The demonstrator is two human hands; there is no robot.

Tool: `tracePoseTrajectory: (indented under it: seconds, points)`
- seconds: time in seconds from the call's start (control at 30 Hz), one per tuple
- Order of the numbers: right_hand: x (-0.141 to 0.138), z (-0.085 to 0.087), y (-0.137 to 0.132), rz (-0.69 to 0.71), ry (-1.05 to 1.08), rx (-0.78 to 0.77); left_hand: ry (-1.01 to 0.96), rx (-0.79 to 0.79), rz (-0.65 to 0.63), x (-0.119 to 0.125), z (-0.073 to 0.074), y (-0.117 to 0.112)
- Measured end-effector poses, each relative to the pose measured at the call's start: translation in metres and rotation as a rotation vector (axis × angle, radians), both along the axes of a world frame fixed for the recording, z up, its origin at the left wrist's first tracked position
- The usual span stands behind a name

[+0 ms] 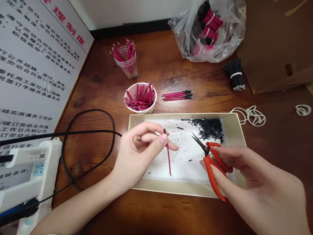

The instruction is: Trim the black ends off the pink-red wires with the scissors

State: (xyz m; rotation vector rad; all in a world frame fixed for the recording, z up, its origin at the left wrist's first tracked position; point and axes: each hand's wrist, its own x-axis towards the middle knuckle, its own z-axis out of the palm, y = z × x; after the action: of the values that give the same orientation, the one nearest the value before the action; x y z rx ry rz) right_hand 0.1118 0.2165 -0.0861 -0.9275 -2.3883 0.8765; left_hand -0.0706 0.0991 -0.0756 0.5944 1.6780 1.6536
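Observation:
Above a shallow cream box (171,187), my left hand (144,147) pinches a thin red wire (169,160) between thumb and forefinger. The wire's black end pokes up past the fingertips, and its red length hangs down. A small dark tip also shows by the curled fingers; what it belongs to is hidden. In my right hand (254,176) is a pair of scissors (212,164) with red handles and dark pointed blades, which stand slightly apart and point up-left, clear of the wire. On the box's white bottom lie a heap of black scraps (207,129) and many tiny bits.
Red wires fill a paper cup (144,111) and a plastic cup (132,67). Beside them lies a row of black-ended red wires (177,95). Further right are a plastic bag (183,42), a black wire bundle (236,75), rubber bands (255,116) and a cardboard box (274,42). A cable (113,124) loops at left.

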Motion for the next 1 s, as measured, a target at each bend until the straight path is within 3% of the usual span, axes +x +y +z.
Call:
tracePoseTrajectory:
  seconds: [0.27, 0.8, 0.9, 1.0]
  points:
    - [0.0031, 0.0006, -0.0027, -0.056, -0.076, 0.006, -0.200, 0.030, -0.035, -0.0027, -0.0016, 0.0001]
    - [-0.0021, 0.0012, 0.0009, 0.055, -0.102, 0.105, -0.219, -0.023, -0.026, -0.0015, 0.0034, 0.0004]
    - [-0.0007, 0.0001, 0.0016, 0.067, -0.103, 0.080, -0.237, -0.035, -0.036, -0.0020, 0.0036, 0.0003]
    - [-0.0035, 0.0007, 0.0023, -0.015, -0.022, -0.049, -0.200, -0.043, -0.058, -0.0026, 0.0032, 0.0010]
